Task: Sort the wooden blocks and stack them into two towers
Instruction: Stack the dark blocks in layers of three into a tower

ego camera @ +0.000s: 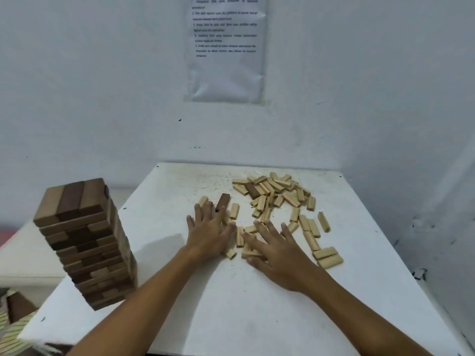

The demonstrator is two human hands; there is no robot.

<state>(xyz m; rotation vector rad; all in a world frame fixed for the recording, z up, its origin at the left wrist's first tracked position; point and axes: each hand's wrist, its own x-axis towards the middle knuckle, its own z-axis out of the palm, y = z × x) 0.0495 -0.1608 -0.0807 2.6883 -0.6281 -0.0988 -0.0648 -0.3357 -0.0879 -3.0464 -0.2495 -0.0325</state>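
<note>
**Inspector:** Nearest you, at the left edge of the table (231,317), one tower (84,242) of darker, mixed-brown blocks stands complete and slightly uneven in its courses. That half of the sort looks done.

**Second:** And your hands?

**Inspector:** Your left hand (209,232) lies flat, fingers (199,214) spread, palm down on a few pale blocks, closed on nothing. Your right hand (277,255) is likewise flat and splayed over a loose cluster of pale blocks (248,249); no block is gripped by either hand.

**Second:** So which step is this?

**Inspector:** By my judgement, gathering the pale blocks for the second tower, which is not yet begun. One dark block (222,201) lies just beyond your left fingertips, partly propped on the pale ones; another dark block (252,190) sits in the far pile (277,194) near the wall.

**Second:** What does the next move call for?

**Inspector:** Pick out those two dark strays first, then square pale blocks side by side on bare table well apart from the finished tower, so your left forearm cannot brush it.
</note>
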